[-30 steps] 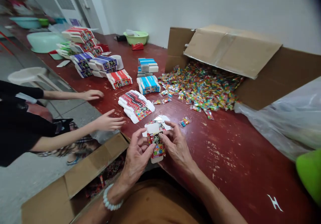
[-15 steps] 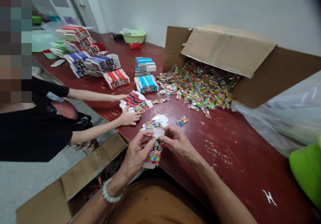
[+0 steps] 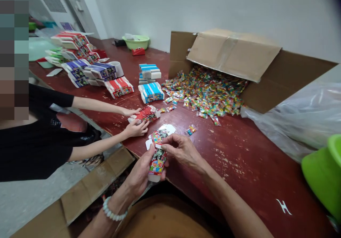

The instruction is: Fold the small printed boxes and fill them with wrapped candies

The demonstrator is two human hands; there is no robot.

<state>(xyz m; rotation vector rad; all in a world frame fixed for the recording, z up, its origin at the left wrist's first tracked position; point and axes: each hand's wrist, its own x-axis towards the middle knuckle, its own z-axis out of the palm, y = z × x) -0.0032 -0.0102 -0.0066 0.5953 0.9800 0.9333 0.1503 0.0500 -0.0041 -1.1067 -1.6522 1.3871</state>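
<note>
Most fingers of my left hand (image 3: pixel 145 167) are hidden behind the small carton (image 3: pixel 157 161), and I can't see inside it; the green tub (image 3: pixel 319 174) is cut off at the right edge of the frame, and blocks cover part of the person (image 3: pixel 34 138) at upper left. The carton, just below the centre of the frame, is red with colourful cartoon print and a pale bottom flap. My left hand is closed around it, my right hand (image 3: pixel 183 149) pinching its white top flap
</note>
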